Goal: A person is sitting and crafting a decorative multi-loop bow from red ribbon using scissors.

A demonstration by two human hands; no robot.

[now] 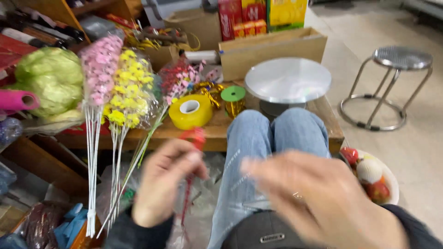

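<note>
My left hand [164, 182] is blurred by motion and pinches a thin red stem with a red artificial flower [196, 137] at its top; the stem hangs down past my fingers. My right hand [318, 198] is also blurred, held over my right thigh with fingers spread toward the left, and holds nothing that I can see. My knees in light blue jeans [272, 133] reach up to the low wooden table [207, 131].
On the table stand a yellow tape roll [190, 111], a green-capped gold ribbon spool [234, 99] and a grey turntable stand [287, 82]. Pink and yellow flower bunches [117, 83] lean at left. A plate of fruit [374, 175] and a metal stool [392, 83] are at right.
</note>
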